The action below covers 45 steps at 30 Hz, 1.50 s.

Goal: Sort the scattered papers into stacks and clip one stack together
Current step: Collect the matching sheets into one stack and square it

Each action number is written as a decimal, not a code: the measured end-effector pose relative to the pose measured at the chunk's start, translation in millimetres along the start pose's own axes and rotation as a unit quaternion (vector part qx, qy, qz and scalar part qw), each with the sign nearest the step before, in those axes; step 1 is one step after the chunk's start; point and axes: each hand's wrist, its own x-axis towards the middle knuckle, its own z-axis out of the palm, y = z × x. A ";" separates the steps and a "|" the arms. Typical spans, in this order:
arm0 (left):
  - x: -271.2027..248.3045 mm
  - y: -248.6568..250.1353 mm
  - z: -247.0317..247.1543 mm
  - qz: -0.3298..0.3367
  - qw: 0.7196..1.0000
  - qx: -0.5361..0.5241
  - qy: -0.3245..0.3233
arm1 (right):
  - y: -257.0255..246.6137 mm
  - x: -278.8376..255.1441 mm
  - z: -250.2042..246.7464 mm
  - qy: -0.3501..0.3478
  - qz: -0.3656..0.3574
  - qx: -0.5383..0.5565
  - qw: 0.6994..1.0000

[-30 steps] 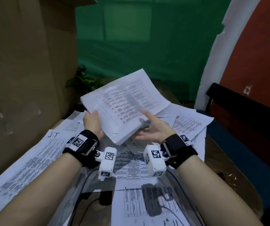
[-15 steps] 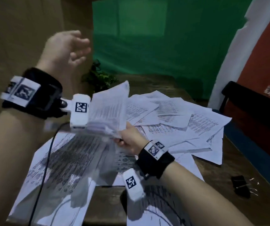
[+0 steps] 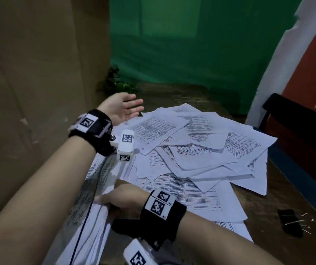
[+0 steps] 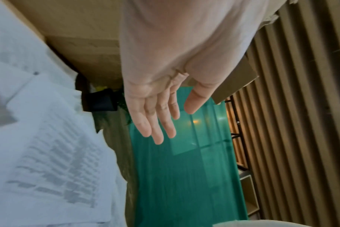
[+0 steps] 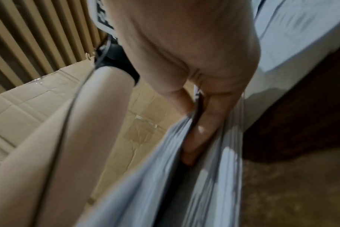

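The right hand (image 3: 122,197) grips a gathered bundle of papers (image 3: 88,222) at the desk's (image 3: 268,197) near left; the left hand (image 3: 123,108), fingers spread and empty, hovers over the scattered papers (image 3: 201,150). Best to square the bundle's edges flat before fetching the binder clips (image 3: 291,222), near right.

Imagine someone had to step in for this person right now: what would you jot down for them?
Left hand: open, empty, raised over the table's far left.
Right hand: grips a gathered stack of papers at the near left, fingers tucked among the sheets.
Scattered papers lie in a loose overlapping pile mid-table.
Binder clips sit untouched near the right edge of the table.
Done: one stack begun.
Left: sort the remaining pile, clip one stack.
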 end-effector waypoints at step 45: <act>41.7 -137.8 -15.6 0.013 0.998 0.012 0.063 | -24.7 -7.6 -247.5 0.180 -0.150 0.274 0.933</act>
